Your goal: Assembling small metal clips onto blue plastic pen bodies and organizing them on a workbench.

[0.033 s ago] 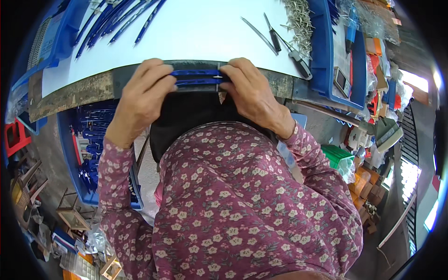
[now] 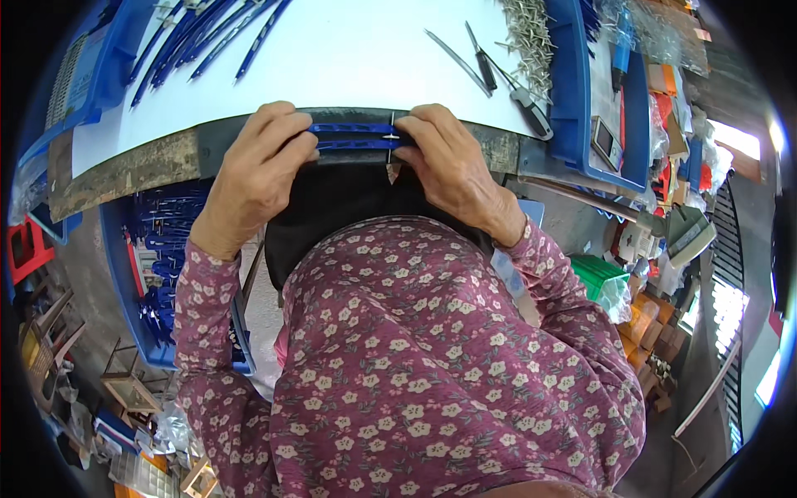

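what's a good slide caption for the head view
Both hands, left hand and right hand, hold blue plastic strips at the white table's edge.

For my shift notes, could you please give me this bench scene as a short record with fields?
left hand: grips the blue plastic strips at the bench edge
right hand: pinches the same strips beside a thin metal pin
worktop: white surface, more blue strips far left
tools: pliers, loose metal pins
below left: blue crate of blue parts
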{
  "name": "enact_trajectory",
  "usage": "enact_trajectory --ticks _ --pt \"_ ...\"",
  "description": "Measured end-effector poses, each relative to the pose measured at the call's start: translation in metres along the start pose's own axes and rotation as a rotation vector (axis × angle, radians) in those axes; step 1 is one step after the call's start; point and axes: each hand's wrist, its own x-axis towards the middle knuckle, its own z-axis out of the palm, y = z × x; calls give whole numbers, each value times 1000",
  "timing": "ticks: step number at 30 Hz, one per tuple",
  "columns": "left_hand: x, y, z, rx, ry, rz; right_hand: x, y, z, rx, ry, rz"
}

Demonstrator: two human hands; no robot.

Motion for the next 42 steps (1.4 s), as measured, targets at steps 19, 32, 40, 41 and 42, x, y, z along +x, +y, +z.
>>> enact_trajectory --ticks 19,32,40,41,42 --pt "-35 -27 -42 84 41 -102 48 -26 49 82 116 -87" --pt "-45 -30 -64 235 82 -168 73 -40 71 163 155 -109" --pt "-45 6 -65 -90 71 -554 69 -29 72 203 152 -136" --pt "-46 15 -63 -157 54 -687 69 -29 71 236 152 -129" --pt "-47 22 -60 -226 38 -821 69 -28 71 268 151 -122"
